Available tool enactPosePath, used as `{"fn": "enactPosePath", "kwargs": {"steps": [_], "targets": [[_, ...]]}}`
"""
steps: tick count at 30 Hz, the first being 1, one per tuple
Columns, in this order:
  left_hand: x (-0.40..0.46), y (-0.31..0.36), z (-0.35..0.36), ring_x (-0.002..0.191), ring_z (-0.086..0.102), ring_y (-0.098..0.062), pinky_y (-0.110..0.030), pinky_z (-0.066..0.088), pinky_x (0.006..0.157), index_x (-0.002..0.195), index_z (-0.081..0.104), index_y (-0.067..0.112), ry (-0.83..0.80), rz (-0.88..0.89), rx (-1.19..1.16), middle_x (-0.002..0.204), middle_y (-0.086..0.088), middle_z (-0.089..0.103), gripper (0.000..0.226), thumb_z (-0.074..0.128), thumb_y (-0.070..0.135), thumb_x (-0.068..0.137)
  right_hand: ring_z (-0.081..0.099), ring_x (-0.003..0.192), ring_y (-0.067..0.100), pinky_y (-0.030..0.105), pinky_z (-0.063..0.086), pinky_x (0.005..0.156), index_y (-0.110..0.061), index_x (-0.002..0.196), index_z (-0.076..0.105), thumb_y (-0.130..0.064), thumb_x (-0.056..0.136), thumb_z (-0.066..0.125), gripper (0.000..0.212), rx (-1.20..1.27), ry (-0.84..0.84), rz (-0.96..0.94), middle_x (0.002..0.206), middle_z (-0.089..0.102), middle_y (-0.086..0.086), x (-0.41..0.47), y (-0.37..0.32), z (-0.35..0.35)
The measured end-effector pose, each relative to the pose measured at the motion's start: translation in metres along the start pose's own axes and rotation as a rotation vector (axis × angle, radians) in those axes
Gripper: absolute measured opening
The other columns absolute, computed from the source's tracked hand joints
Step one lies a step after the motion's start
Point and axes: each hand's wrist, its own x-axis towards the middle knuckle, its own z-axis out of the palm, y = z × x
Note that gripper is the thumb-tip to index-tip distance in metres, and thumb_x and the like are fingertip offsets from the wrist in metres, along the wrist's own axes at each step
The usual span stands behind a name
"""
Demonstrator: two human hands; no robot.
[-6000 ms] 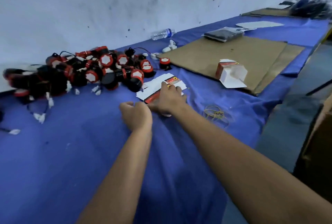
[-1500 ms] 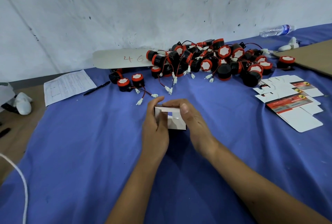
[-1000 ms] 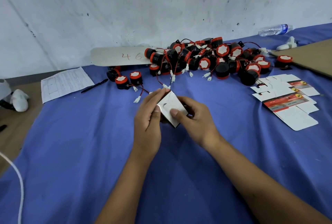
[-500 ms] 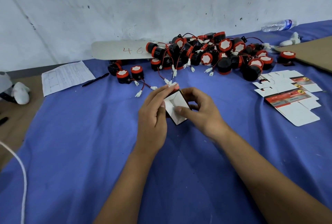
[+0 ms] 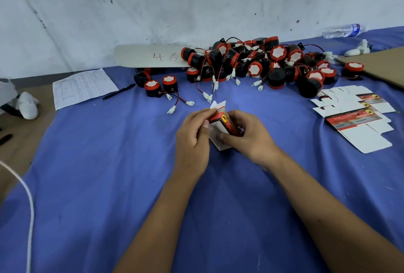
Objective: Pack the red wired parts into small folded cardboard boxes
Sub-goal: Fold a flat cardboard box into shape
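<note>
**A:** From the head camera, what are the hands doing?

**B:** Both are on one small cardboard box (image 5: 220, 127), held above the blue cloth (image 5: 98, 174) near the middle of the table. The left hand (image 5: 193, 139) has its fingers curled round the box's left side, thumb up by the red printed panel. The right hand (image 5: 247, 136) grasps the right side, fingers wrapped behind and the thumb pressed on the white face.

**A:** Is the box closed?

**B:** Not fully. It sits tilted, and white flaps stick up at its far end. I cannot tell whether anything is inside.

**A:** And the red wired parts?

**B:** A heap of red wired parts (image 5: 258, 62) lies at the far side of the cloth against the wall, red and black cylinders with thin wires and white plugs. A pair of parts (image 5: 160, 85) sits apart to the left of the heap, wires trailing toward the hands.

**A:** More boxes?

**B:** A stack of flat box blanks (image 5: 354, 117) lies to the right, well apart from the hands, white with red printing.

**A:** Anything else?

**B:** A printed sheet (image 5: 83, 87) with a pen (image 5: 119, 94) beside it at the left, a pale strip marked "46" (image 5: 148, 56) against the wall, a plastic bottle (image 5: 343, 30) at the far right, a brown cardboard sheet (image 5: 380, 62) on the right edge, and a white cord (image 5: 26, 196) at the lower left.
</note>
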Motion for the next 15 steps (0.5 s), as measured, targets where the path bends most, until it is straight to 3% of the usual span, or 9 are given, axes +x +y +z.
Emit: {"fn": "enactPosePath", "kwargs": {"steps": [3, 7, 11, 13, 15], "targets": [[0.002, -0.002, -0.005, 0.120, 0.063, -0.021, -0.055, 0.054, 0.098, 0.130, 0.069, 0.017, 0.007, -0.118, -0.020, 0.127, -0.002, 0.068, 0.040, 0.040, 0.019, 0.101, 0.069, 0.084, 0.013, 0.023, 0.054, 0.073, -0.014, 0.109, 0.067, -0.005, 0.085, 0.077, 0.027, 0.115, -0.076, 0.004, 0.096, 0.075, 0.003, -0.001, 0.000, -0.004], [0.000, 0.002, -0.001, 0.120, 0.065, -0.021, -0.054, 0.052, 0.101, 0.137, 0.063, 0.018, -0.073, -0.190, -0.061, 0.128, 0.001, 0.069, 0.042, 0.035, 0.031, 0.108, 0.069, 0.087, 0.022, 0.036, 0.053, 0.078, -0.008, 0.116, 0.064, -0.007, 0.084, 0.070, 0.033, 0.303, -0.057, 0.049, 0.097, 0.075, 0.011, 0.002, -0.001, -0.005], [-0.002, 0.009, 0.001, 0.123, 0.064, -0.015, -0.041, 0.053, 0.103, 0.144, 0.053, 0.020, -0.174, -0.248, -0.222, 0.135, 0.002, 0.066, 0.053, 0.027, 0.048, 0.106, 0.071, 0.093, 0.029, 0.033, 0.056, 0.079, -0.002, 0.121, 0.062, -0.008, 0.086, 0.066, 0.036, 0.531, -0.153, 0.069, 0.106, 0.074, 0.018, 0.001, -0.003, -0.013], [-0.002, 0.011, 0.002, 0.132, 0.057, -0.012, -0.037, 0.048, 0.108, 0.148, 0.049, 0.019, -0.218, -0.210, -0.243, 0.143, 0.005, 0.060, 0.053, 0.024, 0.044, 0.109, 0.070, 0.088, 0.021, 0.032, 0.055, 0.076, -0.006, 0.116, 0.064, -0.005, 0.088, 0.068, 0.028, 0.369, -0.082, 0.038, 0.099, 0.075, 0.008, 0.000, -0.002, -0.010], [-0.004, 0.013, 0.006, 0.142, 0.046, -0.006, -0.029, 0.037, 0.118, 0.152, 0.044, 0.016, -0.256, -0.150, -0.180, 0.151, 0.006, 0.052, 0.050, 0.023, 0.035, 0.111, 0.063, 0.074, 0.011, 0.032, 0.049, 0.066, -0.017, 0.103, 0.064, -0.002, 0.090, 0.067, 0.020, 0.044, 0.046, -0.028, 0.084, 0.069, -0.006, -0.001, -0.001, -0.004]]}}
